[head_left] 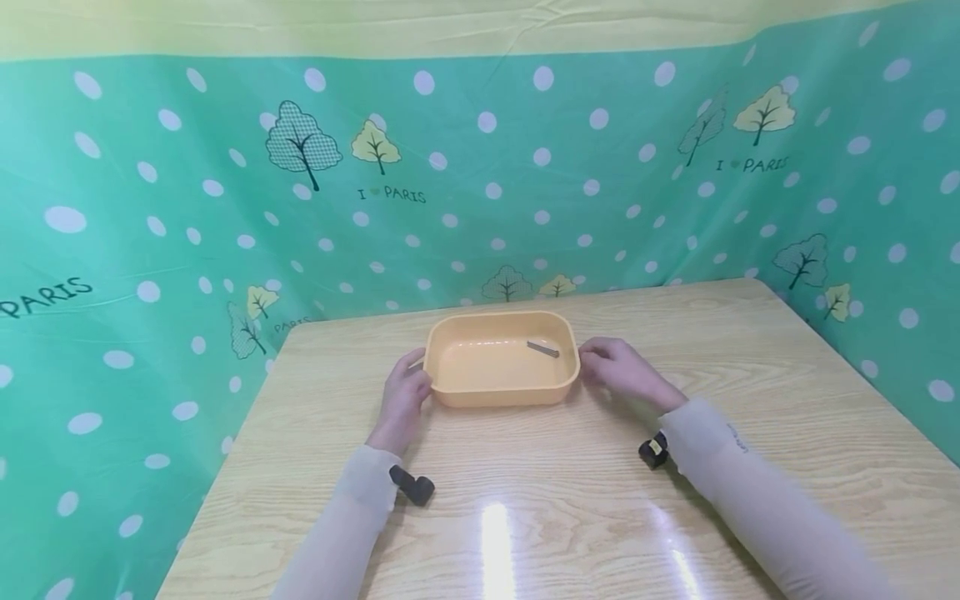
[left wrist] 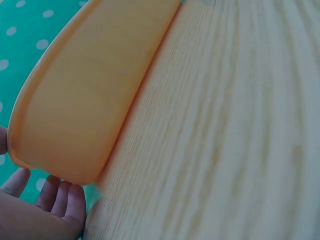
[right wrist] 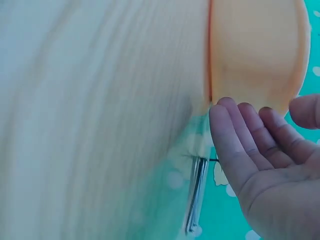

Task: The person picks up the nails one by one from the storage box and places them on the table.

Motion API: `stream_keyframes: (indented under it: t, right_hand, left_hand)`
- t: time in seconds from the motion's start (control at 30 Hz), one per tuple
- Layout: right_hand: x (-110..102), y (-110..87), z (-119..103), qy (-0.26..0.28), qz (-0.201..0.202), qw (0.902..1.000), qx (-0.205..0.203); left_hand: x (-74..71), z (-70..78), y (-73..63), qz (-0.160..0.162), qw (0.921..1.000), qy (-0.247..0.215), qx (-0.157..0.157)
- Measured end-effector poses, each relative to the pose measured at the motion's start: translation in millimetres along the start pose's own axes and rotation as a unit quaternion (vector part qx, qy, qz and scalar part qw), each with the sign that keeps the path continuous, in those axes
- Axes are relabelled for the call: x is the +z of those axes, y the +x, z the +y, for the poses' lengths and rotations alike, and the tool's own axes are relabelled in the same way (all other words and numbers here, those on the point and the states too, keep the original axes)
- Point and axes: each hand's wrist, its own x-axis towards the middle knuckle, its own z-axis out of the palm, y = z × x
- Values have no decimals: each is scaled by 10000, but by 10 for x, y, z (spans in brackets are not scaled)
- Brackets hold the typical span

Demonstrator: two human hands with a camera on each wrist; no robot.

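- Head view: A rectangular, round-cornered yellow-orange plastic basin [head_left: 502, 398] sits toward the rear of the wood-grain tabletop [head_left: 480, 458], between the two hands.
- Head view: Thin grey rod-like pieces [head_left: 543, 349] lie together at a slant inside the basin, near its right end; their exact type is too small to tell.
- Head view: The left hand [head_left: 403, 398] is at the left end of the basin, touching the rim. The right hand [head_left: 617, 365] is at the right end, fingertips at the outer wall.
- Head view: Both forearms wear light sleeves [head_left: 765, 500]; a small black camera is mounted at the left wrist [head_left: 412, 486] and another at the right. A green dotted curtain [head_left: 517, 183] with tree prints and "PARIS" lettering stands behind the tabletop.
- Left wrist view: The left fingers are loosely bent, tips against the end of the basin, not wrapped round it. One digit, cropped by the frame, is beside the rim.
- Right wrist view: The right fingers are extended and relaxed, tips at the end wall; the thumb is apart from them, near the rim.
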Motion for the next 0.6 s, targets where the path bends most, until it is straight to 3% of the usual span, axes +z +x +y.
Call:
stream_keyframes:
  t: [0.37, 0.6]
  right_hand:
    - [58, 54, -69, 1345, 59, 9898, 475]
    - [80, 69, -102, 1758, -73, 9825, 602]
  left_hand:
    - [-5, 5, 2, 24, 10000, 39, -19]
    - [4, 7, 1, 54, 9999, 121, 18]
